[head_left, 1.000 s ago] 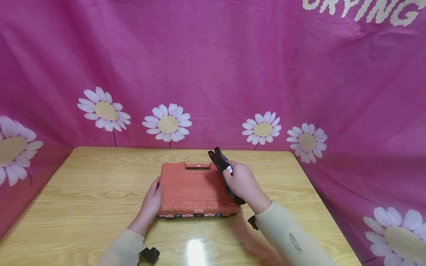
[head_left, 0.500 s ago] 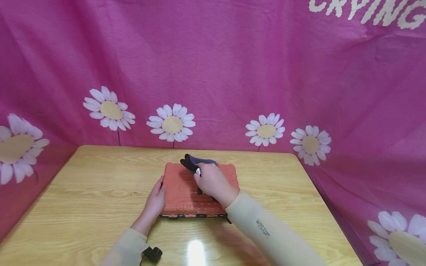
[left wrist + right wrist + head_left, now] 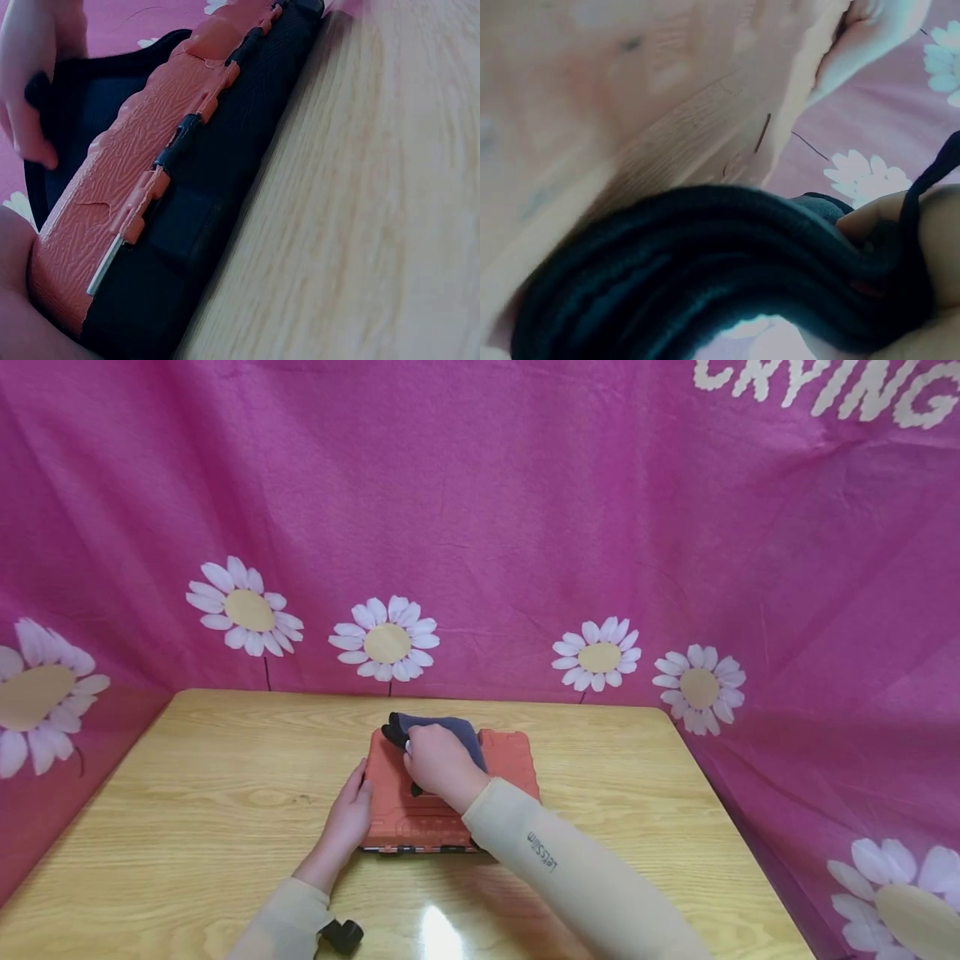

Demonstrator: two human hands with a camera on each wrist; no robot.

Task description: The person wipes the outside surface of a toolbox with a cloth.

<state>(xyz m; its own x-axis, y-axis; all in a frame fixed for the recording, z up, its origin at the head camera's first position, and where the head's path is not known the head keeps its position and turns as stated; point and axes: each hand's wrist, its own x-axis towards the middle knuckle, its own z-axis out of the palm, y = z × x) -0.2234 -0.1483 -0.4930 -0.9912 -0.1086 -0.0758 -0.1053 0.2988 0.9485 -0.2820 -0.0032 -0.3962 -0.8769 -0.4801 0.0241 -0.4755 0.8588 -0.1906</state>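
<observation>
An orange plastic case (image 3: 512, 764) with a black lower half (image 3: 202, 202) lies flat on the wooden table, latches facing me. My left hand (image 3: 348, 818) holds its left side, thumb near the lid's edge and fingers along the side. My right hand (image 3: 444, 766) grips a folded dark blue-grey cloth (image 3: 463, 732) with black edging over the left part of the lid. In the right wrist view the cloth's thick dark folds (image 3: 705, 217) bulge below the lid's surface. The handle at the case's back is hidden by the cloth and hand.
The pale wooden table (image 3: 225, 777) extends around the case. A pink curtain (image 3: 480, 527) printed with white daisies hangs behind and at both sides. A black wrist camera (image 3: 343, 935) sits at my left cuff.
My right hand has carried the cloth leftward across the lid, from its right edge to its left part. The left hand keeps its place on the case's side.
</observation>
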